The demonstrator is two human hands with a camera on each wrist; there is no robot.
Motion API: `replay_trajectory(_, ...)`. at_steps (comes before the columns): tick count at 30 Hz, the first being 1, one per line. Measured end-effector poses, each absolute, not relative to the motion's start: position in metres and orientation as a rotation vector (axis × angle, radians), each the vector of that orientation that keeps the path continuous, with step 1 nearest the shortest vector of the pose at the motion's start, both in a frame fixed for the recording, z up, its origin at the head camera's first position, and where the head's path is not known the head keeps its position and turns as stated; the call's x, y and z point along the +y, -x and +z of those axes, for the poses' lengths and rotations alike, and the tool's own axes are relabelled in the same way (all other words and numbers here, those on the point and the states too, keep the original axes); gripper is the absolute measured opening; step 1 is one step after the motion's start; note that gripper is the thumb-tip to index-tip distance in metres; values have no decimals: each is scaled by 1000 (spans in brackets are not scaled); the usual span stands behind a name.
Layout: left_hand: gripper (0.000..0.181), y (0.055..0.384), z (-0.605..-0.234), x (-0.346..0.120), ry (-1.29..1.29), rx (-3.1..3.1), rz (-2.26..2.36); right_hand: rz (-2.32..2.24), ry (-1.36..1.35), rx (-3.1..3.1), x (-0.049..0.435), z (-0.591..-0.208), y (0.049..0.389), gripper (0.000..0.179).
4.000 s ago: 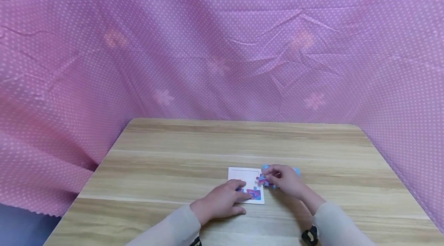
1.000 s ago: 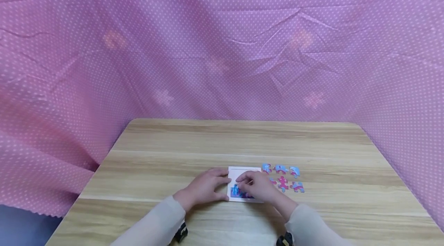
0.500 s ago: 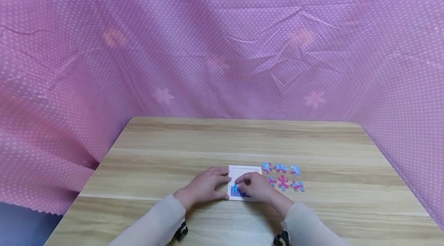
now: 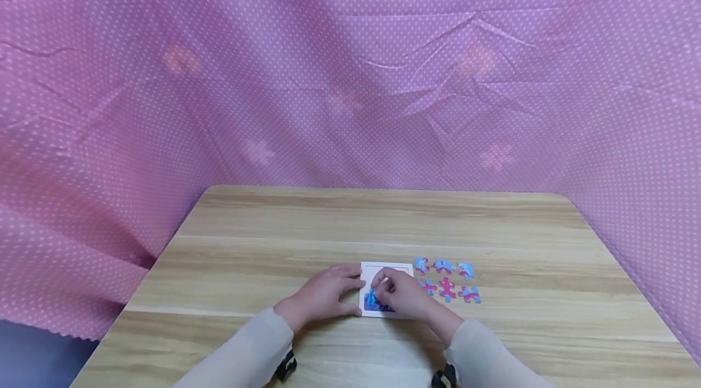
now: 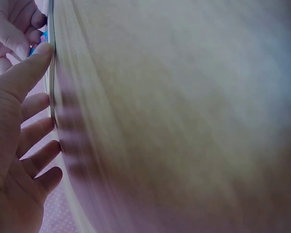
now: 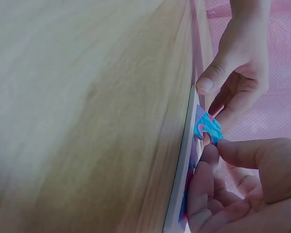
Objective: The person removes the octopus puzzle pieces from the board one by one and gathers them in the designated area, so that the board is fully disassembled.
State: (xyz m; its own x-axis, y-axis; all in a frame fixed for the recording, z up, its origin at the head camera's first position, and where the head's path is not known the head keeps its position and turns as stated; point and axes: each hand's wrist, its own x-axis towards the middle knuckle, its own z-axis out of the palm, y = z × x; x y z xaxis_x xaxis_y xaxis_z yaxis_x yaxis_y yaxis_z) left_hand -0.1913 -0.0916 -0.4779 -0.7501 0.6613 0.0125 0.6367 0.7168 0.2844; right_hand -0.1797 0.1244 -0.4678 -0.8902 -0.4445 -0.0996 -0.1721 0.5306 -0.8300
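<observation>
A white puzzle tray lies on the table, its near part filled with blue and purple jigsaw pieces. My left hand touches the tray's left side with thumb and fingers spread and fairly straight. Above the tray's near-left part, my right hand pinches a blue jigsaw piece between thumb and fingers. In the right wrist view this piece is tilted, with its lower edge close to the tray. The right hand hides part of the filled row in the head view.
Several loose pink and blue jigsaw pieces lie in two rows just right of the tray. The wooden table reaches back to a pink dotted curtain, which also hangs at both sides.
Since the earliest frame, my left hand has shifted from over the tray to its left side. My right hand has carried a jigsaw piece leftward from the tray's right edge to its near-left part.
</observation>
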Motion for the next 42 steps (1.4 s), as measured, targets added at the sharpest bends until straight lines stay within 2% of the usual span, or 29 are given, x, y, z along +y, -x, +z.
replay_trajectory(16, 59, 190, -478, -94, -1081, 2831, 421, -1560, 409, 2367, 163, -470, 169, 10)
replay_trajectory(29, 60, 190, -476, -92, -1035, 2818, 420, -1498, 385, 2483, 204, -471, 165, 12)
replay_trajectory(42, 60, 189, -475, -92, -1028, 2810, 441, -1386, 344, 2590, 213, -472, 157, 10)
